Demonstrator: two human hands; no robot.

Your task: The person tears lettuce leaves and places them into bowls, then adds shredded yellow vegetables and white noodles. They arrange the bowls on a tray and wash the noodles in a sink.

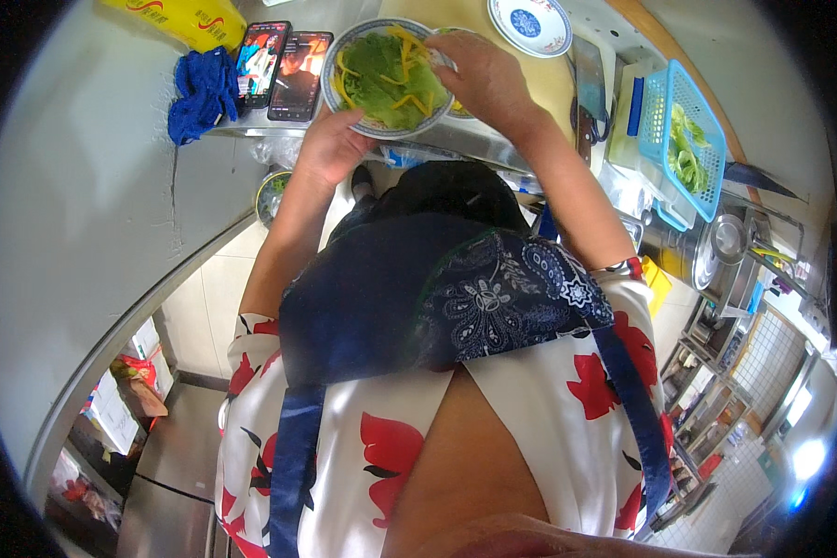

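Note:
My left hand (336,143) grips the lower left rim of a patterned white plate (330,89), its thumb over the edge. Green lettuce leaves (383,66) cover the plate, with yellow strips (408,56) scattered on top. My right hand (485,77) reaches over the plate's right side, fingers bent at the edge of the lettuce. Whether those fingertips pinch anything is hidden. Behind that hand, a second plate (463,111) with some yellow food shows only in part.
Two lit phones (264,63) lean left of the plate, beside a blue cloth (206,94). At upper right are stacked patterned plates (554,43) on a cutting board (453,12), then a cleaver (589,80). Further right stands a light-blue basket (713,150) of leafy greens. A wall runs along the left.

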